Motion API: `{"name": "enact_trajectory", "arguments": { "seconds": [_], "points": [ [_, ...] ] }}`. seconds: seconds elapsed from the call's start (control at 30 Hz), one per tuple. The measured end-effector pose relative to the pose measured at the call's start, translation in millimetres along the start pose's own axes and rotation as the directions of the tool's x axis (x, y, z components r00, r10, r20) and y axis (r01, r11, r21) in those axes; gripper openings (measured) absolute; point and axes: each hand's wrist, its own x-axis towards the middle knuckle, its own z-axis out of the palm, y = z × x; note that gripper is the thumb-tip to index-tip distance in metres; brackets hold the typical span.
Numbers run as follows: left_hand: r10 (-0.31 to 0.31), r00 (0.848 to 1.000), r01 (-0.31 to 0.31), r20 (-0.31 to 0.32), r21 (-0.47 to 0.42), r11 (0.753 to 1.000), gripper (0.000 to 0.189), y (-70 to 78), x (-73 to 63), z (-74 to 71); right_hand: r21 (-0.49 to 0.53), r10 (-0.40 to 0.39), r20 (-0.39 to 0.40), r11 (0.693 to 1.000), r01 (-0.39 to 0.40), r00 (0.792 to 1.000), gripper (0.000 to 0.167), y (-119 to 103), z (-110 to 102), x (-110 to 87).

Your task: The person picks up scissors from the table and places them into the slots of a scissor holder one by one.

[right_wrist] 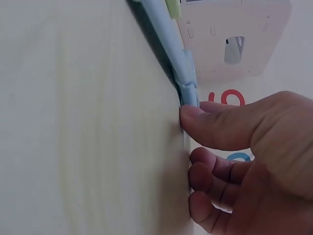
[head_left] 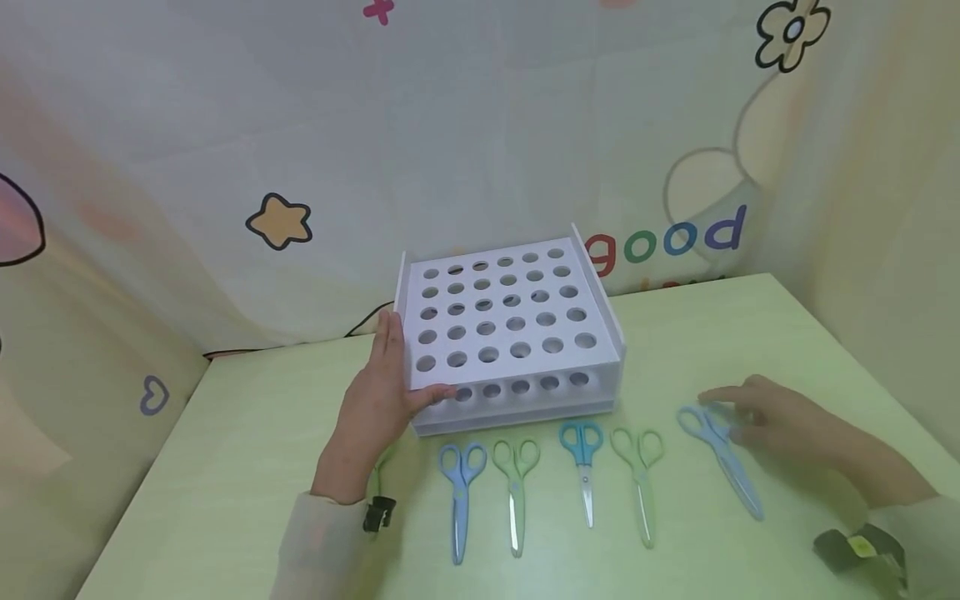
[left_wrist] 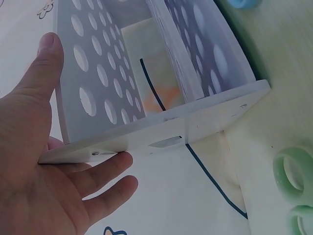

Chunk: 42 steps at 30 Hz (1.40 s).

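A white rack with rows of round holes stands at the back of the table. My left hand grips its left side panel; in the left wrist view the thumb lies at the holed top panel and the fingers are on the panel's outer face. Off to the right, my right hand pinches the handles of light blue scissors, which lie on the table with blades toward me. Seen from the right wrist, the thumb presses the handle end of these scissors, and the index finger is mostly hidden behind it.
Before the rack lie blue scissors, green scissors, teal scissors and another green pair. Behind my left wrist shows part of more green scissors. A printed cloth hangs behind the pale green table.
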Motion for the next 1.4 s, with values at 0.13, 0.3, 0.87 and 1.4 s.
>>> {"name": "enact_trajectory", "arguments": {
  "seconds": [0.13, 0.3, 0.87, 1.4],
  "points": [
    [-0.004, 1.000, 0.004, -0.003, 0.012, 1.000, 0.127, -0.6, -0.2, -0.3, -0.016, 0.030, 0.040, 0.999, -0.029, 0.999, 0.043, -1, -1, 0.7],
    [-0.003, 1.000, 0.003, -0.003, 0.017, 1.000, 0.127, -1.0, -1.1, 0.2, -0.019, 0.041, 0.075, 0.999, -0.040, 0.996, 0.040, 0, -3, -1.1],
    [-0.002, 1.000, 0.002, -0.003, -0.010, 1.000, 0.125, -1.2, 0.2, 0.8, -0.001, 0.092, 0.080, 0.996, -0.092, 0.993, 0.035, 9, -12, -12.5],
    [-0.025, 1.000, 0.025, 0.013, -0.039, 0.999, 0.124, -0.6, 0.2, -1.4, 0.212, -0.034, -0.064, 0.976, 0.047, 0.997, 0.030, 7, -23, -16.2]
  ]
}}
